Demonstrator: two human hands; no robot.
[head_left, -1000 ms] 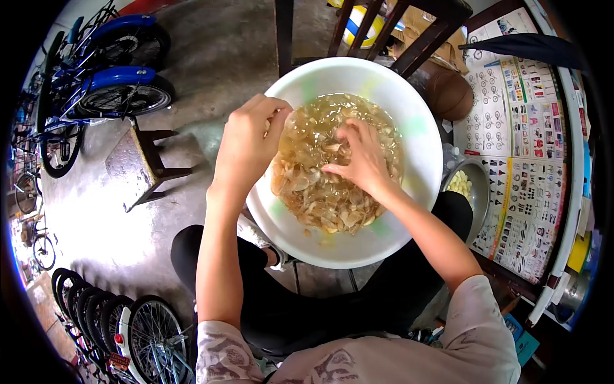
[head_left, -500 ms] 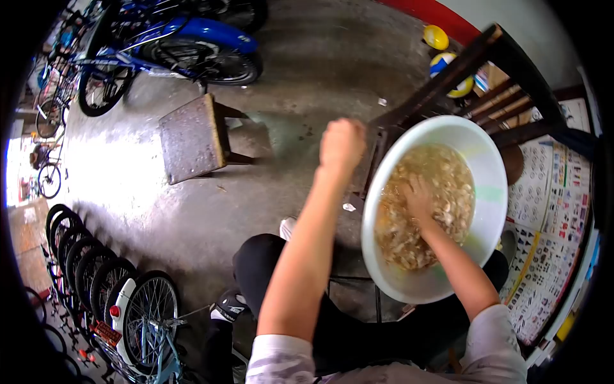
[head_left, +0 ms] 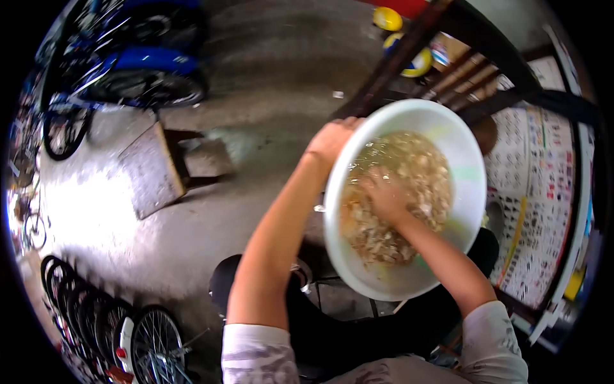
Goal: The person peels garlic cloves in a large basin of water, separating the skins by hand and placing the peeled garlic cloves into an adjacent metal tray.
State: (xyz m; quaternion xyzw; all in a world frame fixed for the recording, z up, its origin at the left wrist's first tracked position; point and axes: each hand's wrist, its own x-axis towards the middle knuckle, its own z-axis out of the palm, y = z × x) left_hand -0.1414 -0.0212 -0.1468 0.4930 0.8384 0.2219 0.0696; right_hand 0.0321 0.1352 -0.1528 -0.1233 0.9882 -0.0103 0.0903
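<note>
A large white plastic basin (head_left: pixel 470 192) sits in front of me, above my dark-trousered knees. Cloudy brownish water fills part of it, with many small pale and brown pieces (head_left: pixel 425 182) whose kind I cannot make out. Partly under the water, my right hand (head_left: pixel 387 195) lies among the pieces, fingers apart. My left hand (head_left: pixel 334 137) is at the basin's left rim, fingers bent over the edge and partly hidden.
A dark wooden chair (head_left: pixel 470 29) stands behind the basin. To the left are a low stool (head_left: pixel 150 173), a blue bicycle (head_left: pixel 150 67) and a row of bicycle wheels (head_left: pixel 157 342). Balls (head_left: pixel 387 19) lie by the wall, and a printed chart (head_left: pixel 537 211) is at right.
My left hand has come down from the air beside the basin onto its left rim. My right hand has shifted within the water. The whole view has turned somewhat.
</note>
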